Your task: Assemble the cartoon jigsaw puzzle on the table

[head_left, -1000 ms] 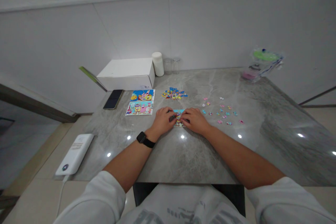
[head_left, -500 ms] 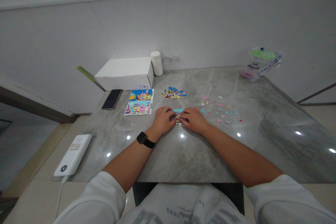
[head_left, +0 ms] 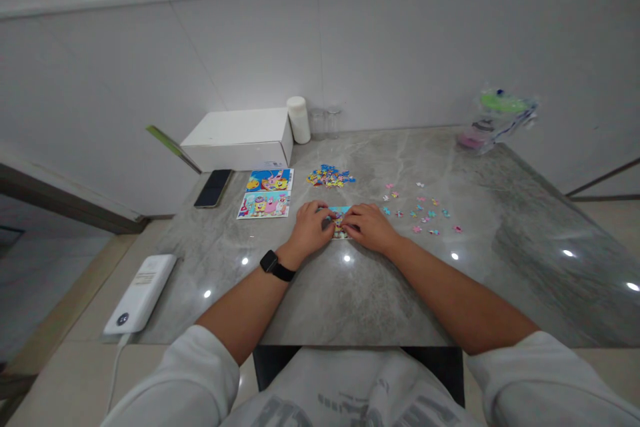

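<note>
A small colourful jigsaw puzzle point(head_left: 341, 233), partly put together, lies flat on the table between my hands. My left hand point(head_left: 311, 227) has its fingers curled over the puzzle's left side. From the right, my right hand point(head_left: 369, 227) is closed with its fingertips pressed on the puzzle's middle and right side. Fingers cover much of the picture, so single pieces under them cannot be made out. Beyond the hands is a heap of loose puzzle pieces point(head_left: 330, 177). More scattered pieces point(head_left: 424, 212) lie to the right of my right hand.
A printed cartoon picture sheet point(head_left: 265, 194) lies left of the heap, beside a dark phone point(head_left: 213, 189). Behind stand a white box point(head_left: 237, 139), a white bottle point(head_left: 299, 121) and clear glasses point(head_left: 325, 125). A plastic bag point(head_left: 499, 121) sits back right; a white power bank point(head_left: 141, 294) lies front left.
</note>
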{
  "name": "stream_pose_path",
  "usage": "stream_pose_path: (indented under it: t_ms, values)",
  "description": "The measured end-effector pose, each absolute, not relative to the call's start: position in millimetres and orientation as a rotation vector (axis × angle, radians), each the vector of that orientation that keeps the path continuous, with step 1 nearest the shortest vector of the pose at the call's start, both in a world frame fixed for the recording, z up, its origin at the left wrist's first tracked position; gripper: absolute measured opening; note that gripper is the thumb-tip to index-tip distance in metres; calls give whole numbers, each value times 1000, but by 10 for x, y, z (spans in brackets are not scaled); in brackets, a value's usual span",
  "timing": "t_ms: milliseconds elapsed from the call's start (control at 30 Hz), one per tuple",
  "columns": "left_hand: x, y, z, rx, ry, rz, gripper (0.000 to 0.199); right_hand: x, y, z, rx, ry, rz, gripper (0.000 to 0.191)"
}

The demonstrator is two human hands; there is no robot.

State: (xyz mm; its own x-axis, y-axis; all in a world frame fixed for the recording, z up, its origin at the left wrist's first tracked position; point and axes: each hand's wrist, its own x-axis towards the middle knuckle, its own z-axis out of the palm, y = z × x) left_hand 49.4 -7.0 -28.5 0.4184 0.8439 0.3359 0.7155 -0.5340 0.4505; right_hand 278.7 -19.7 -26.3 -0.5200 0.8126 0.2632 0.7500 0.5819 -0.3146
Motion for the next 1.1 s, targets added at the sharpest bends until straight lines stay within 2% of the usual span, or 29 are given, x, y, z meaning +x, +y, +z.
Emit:
stream_pose_path:
  t_ms: [133, 533, 767, 1100]
  values:
    - [411, -79, -260, 2488, 1315, 776, 25, 2788, -203, -254, -1265, -2435, 227, 16]
    - [390, -98, -217, 2598, 1238, 609, 22, 2772, -216, -227, -1280, -2448, 231, 15]
    - [412, -116, -207, 2579, 1214, 615, 28, 2771, -216, -235, -1287, -2452, 227, 15]
    - [415, -51, -299, 2511, 1179, 744, 19, 2753, -237, -212, -1280, -2450, 229, 15]
